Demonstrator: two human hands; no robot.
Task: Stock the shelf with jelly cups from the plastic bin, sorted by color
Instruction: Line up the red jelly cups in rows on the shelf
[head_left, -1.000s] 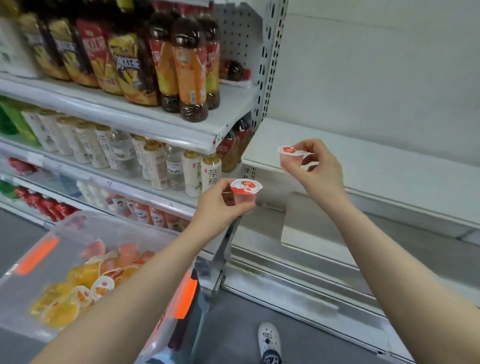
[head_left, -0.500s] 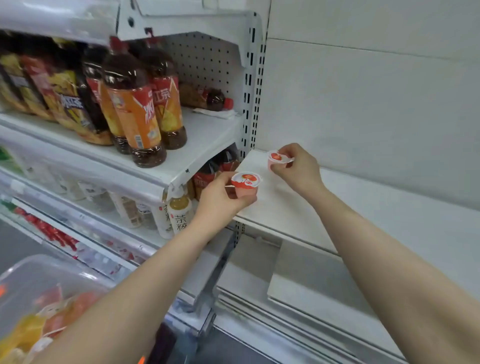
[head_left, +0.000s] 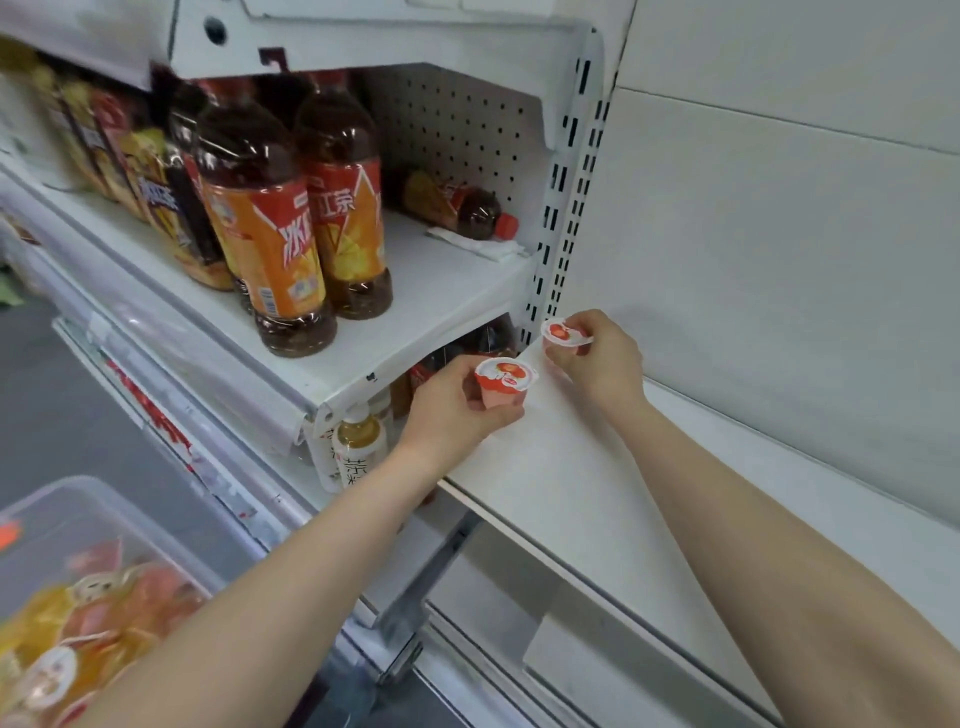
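- Shelf (head_left: 597, 499) of flat white board, matt and smooth, runs off to the right under a plain white back panel.
- Left hand (head_left: 449, 408) grips the left cup (head_left: 504, 387), fingers curled round its side wall. The cup is a small tapered tub of clear plastic with red jelly inside, sealed by a round foil lid printed red and white.
- The left cup stands upright, lid up and narrow base down, at the shelf's front left corner. Whether its base touches the board cannot be told.
- Right hand (head_left: 605, 364) pinches the right cup (head_left: 565, 334), of the same kind, by its rim and side. It is further back along the shelf's left edge, beside the slotted upright (head_left: 566, 171).
- The right cup also faces lid up; fingers hide its base.
- Plastic bin (head_left: 104, 499), clear with rounded corners, sits low on the left, holding a blurred heap of loose cups (head_left: 52, 675), yellow and red.
- Tea bottles (head_left: 265, 244), dark with orange labels, stand on the neighbouring rack.
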